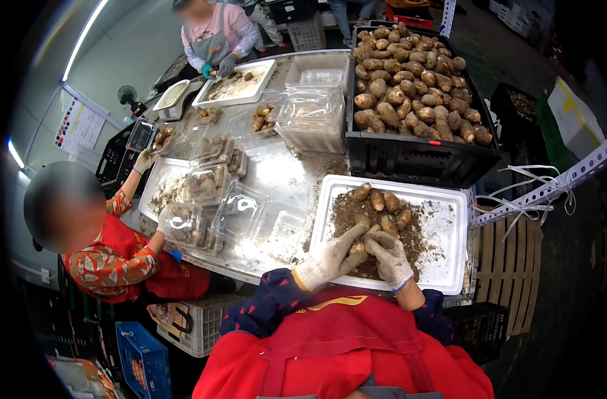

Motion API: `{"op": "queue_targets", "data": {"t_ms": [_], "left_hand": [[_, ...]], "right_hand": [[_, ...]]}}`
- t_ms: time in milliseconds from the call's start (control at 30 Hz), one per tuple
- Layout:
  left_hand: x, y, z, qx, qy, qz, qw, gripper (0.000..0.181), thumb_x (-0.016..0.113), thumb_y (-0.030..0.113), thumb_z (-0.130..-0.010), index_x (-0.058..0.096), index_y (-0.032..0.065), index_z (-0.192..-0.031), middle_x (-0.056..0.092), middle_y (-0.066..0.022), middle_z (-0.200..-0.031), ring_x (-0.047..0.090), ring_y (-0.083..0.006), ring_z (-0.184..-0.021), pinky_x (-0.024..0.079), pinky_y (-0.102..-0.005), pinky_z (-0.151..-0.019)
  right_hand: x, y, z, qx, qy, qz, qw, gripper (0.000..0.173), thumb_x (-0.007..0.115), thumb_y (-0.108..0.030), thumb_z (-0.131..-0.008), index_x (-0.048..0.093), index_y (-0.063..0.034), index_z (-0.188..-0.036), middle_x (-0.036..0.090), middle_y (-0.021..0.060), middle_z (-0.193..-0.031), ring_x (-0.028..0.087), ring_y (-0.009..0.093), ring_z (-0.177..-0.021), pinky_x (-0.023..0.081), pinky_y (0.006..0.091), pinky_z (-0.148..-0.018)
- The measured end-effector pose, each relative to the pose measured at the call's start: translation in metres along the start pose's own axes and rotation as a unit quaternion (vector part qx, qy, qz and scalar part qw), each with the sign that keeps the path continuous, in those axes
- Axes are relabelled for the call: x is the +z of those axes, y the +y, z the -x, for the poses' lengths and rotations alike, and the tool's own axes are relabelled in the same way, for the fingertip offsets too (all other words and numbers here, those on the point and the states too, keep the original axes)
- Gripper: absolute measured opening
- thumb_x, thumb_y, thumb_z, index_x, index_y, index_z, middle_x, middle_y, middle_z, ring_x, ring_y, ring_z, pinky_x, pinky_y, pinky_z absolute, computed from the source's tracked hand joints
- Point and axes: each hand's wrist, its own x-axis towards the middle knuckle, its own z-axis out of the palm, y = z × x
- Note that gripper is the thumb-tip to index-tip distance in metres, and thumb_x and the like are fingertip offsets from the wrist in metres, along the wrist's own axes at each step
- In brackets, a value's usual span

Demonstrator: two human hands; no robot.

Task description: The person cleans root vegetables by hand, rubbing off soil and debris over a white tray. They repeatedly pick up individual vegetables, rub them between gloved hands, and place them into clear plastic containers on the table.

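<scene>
Both my hands wear soiled white knit gloves over a white foam tray (443, 239). My left hand (333, 257) grips a small brown taro corm (356, 246) between thumb and fingers. My right hand (389, 255) is close against it with bent fingers; whether they also grip the corm is hidden. Several taro corms (377, 200) lie just beyond my hands on loose brown soil (345, 214) in the tray. Behind the tray stands a black plastic crate (408, 159) heaped with unpacked taro corms (403, 85).
Clear plastic clamshell boxes (243, 207), some filled with corms, stand left on the metal table (303, 184). A stack of clear containers (311, 119) is beyond. One co-worker (129, 254) handles boxes at left; another (218, 35) works across the table. A perforated metal post (552, 192) slants at right.
</scene>
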Motion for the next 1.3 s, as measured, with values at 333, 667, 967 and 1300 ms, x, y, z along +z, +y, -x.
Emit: {"op": "queue_targets", "data": {"t_ms": [333, 667, 967, 1300], "left_hand": [[0.003, 0.005, 0.002, 0.030, 0.136, 0.100, 0.985, 0.052, 0.068, 0.024, -0.093, 0.048, 0.0017, -0.136, 0.068, -0.0205, -0.110, 0.069, -0.0327, -0.100, 0.056, -0.0366, -0.081], [0.013, 0.003, 0.011, -0.064, 0.118, 0.119, 0.984, 0.037, 0.061, 0.026, -0.098, 0.054, 0.0065, -0.129, 0.068, -0.0185, -0.105, 0.070, -0.0278, -0.098, 0.055, -0.0354, -0.080], [0.004, 0.007, 0.000, -0.156, 0.103, 0.359, 0.914, 0.037, 0.055, 0.015, -0.102, 0.050, 0.0019, -0.136, 0.060, -0.0029, -0.089, 0.055, -0.0060, -0.072, 0.048, -0.0209, -0.062], [0.018, -0.010, 0.001, -0.113, 0.056, 0.369, 0.921, 0.059, 0.056, -0.001, -0.094, 0.035, 0.0009, -0.149, 0.047, -0.0166, -0.143, 0.051, -0.0222, -0.129, 0.049, -0.0305, -0.101]], "right_hand": [[-0.024, 0.022, -0.012, 0.080, 0.045, 0.050, 0.995, 0.039, 0.060, -0.039, -0.098, 0.069, -0.0022, -0.108, 0.068, 0.0022, -0.085, 0.057, 0.009, -0.071, 0.045, 0.0238, -0.062], [0.003, -0.003, 0.007, -0.073, -0.039, 0.088, 0.993, 0.035, 0.062, -0.010, -0.096, 0.059, 0.0002, -0.130, 0.061, 0.0043, -0.111, 0.058, 0.010, -0.092, 0.050, 0.0250, -0.080], [0.002, 0.005, -0.011, -0.004, -0.022, -0.093, 0.995, 0.042, 0.060, -0.025, -0.099, 0.058, 0.0024, -0.132, 0.065, 0.0049, -0.106, 0.059, 0.009, -0.083, 0.051, 0.0257, -0.072], [0.003, 0.012, -0.011, -0.015, -0.010, -0.181, 0.983, 0.044, 0.059, -0.032, -0.101, 0.056, -0.0007, -0.132, 0.065, 0.0026, -0.103, 0.055, 0.007, -0.073, 0.045, 0.0220, -0.062]]}}
